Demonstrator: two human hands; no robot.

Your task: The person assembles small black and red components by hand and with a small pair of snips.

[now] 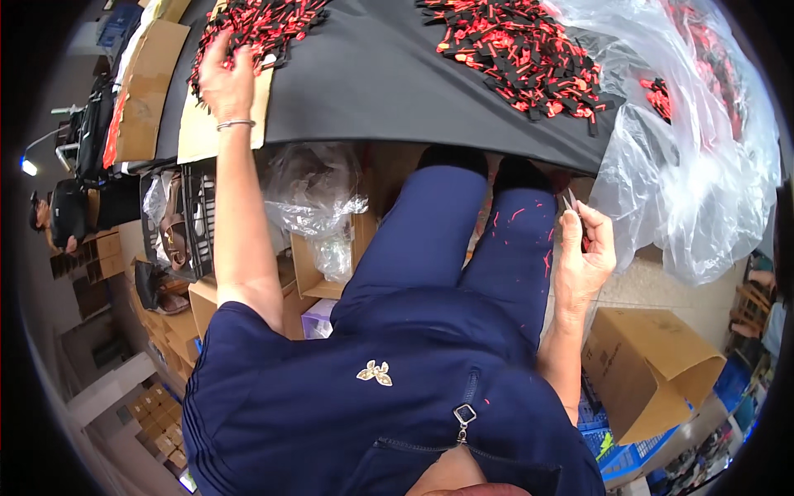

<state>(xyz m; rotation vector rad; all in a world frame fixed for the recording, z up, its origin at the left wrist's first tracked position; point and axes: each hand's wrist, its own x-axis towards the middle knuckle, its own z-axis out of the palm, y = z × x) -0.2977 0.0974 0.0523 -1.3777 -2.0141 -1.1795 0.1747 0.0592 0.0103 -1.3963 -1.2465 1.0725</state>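
Note:
My left hand (225, 76) reaches far out to the table's left part and rests with spread fingers on a heap of small red and black pieces (258, 25) lying on cardboard (192, 132). A metal bangle sits on that wrist. My right hand (584, 252) is held low beside my right knee, below the table's edge, fingers closed on a small pair of snips (572, 201) whose tips point up. A second heap of red and black pieces (521, 51) lies on the black tabletop (372, 83) at the upper right.
A large clear plastic bag (695, 157) hangs off the table's right end. An open cardboard box (649, 364) stands at my right; more boxes (318, 264) and plastic bags sit under the table. A person (58, 219) is at the far left.

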